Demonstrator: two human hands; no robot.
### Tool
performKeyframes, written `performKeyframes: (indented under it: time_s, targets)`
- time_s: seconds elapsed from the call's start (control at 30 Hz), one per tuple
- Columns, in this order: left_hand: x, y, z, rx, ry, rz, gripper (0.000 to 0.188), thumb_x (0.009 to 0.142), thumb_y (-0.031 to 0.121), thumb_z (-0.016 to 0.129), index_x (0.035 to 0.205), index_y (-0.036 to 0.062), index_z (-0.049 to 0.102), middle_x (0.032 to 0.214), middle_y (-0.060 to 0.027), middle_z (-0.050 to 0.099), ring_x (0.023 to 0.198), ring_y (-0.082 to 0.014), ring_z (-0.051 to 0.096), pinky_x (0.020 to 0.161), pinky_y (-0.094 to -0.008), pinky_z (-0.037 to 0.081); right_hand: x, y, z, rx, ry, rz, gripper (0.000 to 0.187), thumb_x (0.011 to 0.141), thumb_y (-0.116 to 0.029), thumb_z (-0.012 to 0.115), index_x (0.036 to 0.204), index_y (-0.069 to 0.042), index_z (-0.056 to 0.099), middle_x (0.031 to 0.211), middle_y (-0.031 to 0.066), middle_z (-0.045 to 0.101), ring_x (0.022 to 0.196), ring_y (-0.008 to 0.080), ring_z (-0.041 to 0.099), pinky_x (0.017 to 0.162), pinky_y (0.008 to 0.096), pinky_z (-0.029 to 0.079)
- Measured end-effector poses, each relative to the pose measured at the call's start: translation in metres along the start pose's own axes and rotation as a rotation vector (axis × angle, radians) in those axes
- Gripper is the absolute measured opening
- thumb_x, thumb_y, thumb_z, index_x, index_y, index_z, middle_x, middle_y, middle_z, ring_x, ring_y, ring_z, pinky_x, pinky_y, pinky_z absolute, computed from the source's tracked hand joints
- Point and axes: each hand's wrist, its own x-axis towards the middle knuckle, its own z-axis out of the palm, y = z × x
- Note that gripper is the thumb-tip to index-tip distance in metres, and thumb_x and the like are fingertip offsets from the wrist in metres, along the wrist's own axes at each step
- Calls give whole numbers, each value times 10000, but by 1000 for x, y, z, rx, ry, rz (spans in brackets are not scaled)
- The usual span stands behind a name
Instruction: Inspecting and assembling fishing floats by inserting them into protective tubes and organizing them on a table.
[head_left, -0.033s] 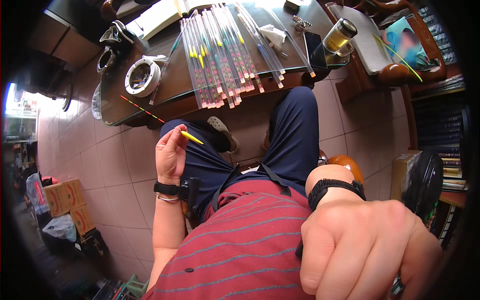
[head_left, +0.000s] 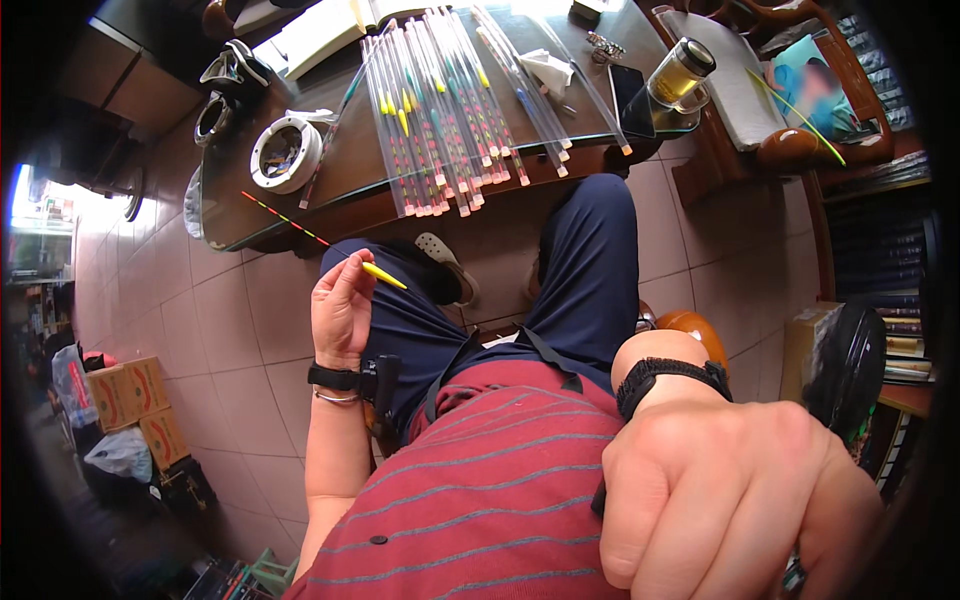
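Observation:
Between the thumb and fingers of my left hand [head_left: 341, 310] is a fishing float [head_left: 385, 276], pinched near its yellow body. Its thin banded red-and-yellow tip slants up and left toward the table edge. Very close to the camera, at lower right, my right hand [head_left: 730, 490] has its fingers curled down. Its fingertips are hidden, so anything they hold is out of sight. On the dark table [head_left: 228, 222] lie several clear tubes [head_left: 430, 110] with pale end caps. Many of these contain floats with yellow or green bodies.
Left of the tubes stands a round white container [head_left: 264, 183] with small items inside. At the table's right are a dark phone [head_left: 629, 100], a lidded glass cup [head_left: 676, 78] and crumpled tissue [head_left: 546, 72]. A cushioned chair [head_left: 722, 90] adjoins it. Cardboard boxes [head_left: 130, 395] sit at far left.

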Motion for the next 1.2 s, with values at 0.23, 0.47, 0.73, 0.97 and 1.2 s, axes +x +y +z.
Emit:
performKeyframes:
  time_s: [0.23,0.47,0.73,0.97,1.2]
  targets:
    - [1,-4,-23,-24,19,-24,191,935,119,617,1058,-16,670,1011,-80,683,929,-145,639,846,-272,515,23,12,-40,-258,-150,30,61,877,-6,511,858,-31,564,673,176,578,544,276,565,503,336,467]
    - [4,-7,-27,-80,59,-75,164,911,107,653,1029,0,690,984,-63,693,833,-108,625,779,-222,502,-28,115,-268,-1923,37,485,266,871,-68,598,1131,-18,626,1125,179,626,1031,297,614,891,381,506]
    - [3,-13,-47,-116,64,-69,175,930,127,624,1036,1,683,992,-69,692,902,-139,637,831,-271,500,-16,195,-292,-2071,24,569,312,830,-244,662,1025,-10,594,1119,205,575,1123,335,541,958,433,442]
    - [5,-13,-47,-132,64,-90,158,926,116,627,1031,14,686,1000,-67,690,912,-141,629,843,-271,496,-5,214,-306,-2157,131,895,259,846,-200,640,1001,-8,560,866,173,685,834,329,688,741,407,550]
    - [6,-13,-49,-151,60,-99,150,921,118,635,1020,18,687,996,-67,689,908,-143,628,848,-274,497,-5,203,-311,-2129,212,915,282,831,-218,621,997,-7,536,839,205,669,817,367,671,738,452,538]
